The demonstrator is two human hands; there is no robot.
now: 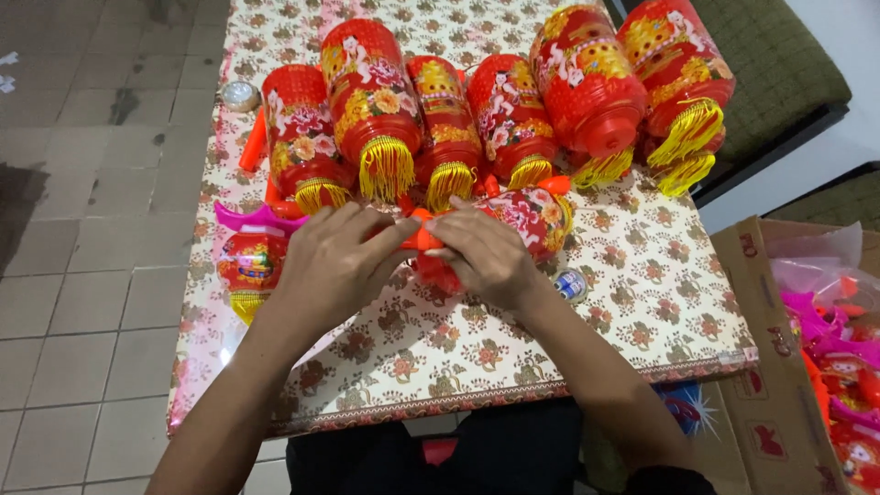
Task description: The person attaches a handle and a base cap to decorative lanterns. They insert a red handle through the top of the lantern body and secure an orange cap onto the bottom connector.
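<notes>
Head view: left hand (335,261) and right hand (486,257) both pinching orange handle (422,238) on red lantern (532,220), mid-table (642,302). Probably half-seated; hard squeeze could snap it. Elbow swing could topple lantern row (440,110) at far edge.

Both hands (335,261) (486,257) pinch orange handle (423,240) (red lantern (532,218) beneath), on table (642,293).

A row of red lanterns (458,110) blocks the far side; the near tablecloth (513,348) looks open.
</notes>
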